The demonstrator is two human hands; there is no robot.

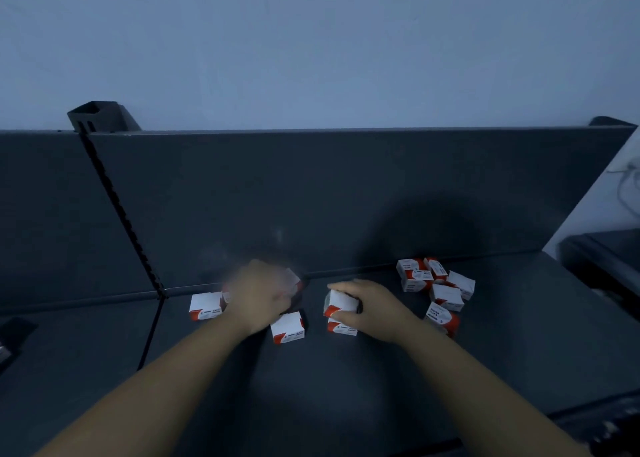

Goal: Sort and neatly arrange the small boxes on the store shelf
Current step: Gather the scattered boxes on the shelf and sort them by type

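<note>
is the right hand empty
No, the right hand grips a small red and white box between thumb and fingers.

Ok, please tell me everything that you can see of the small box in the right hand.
The small box is white, cardboard as it looks, with a red patch at its lower left corner, and seems closed. The right hand grips it, fingers over the top, thumb at the near edge. It is tilted, just above another box that lies on the dark shelf; whether the two touch is unclear.
</note>
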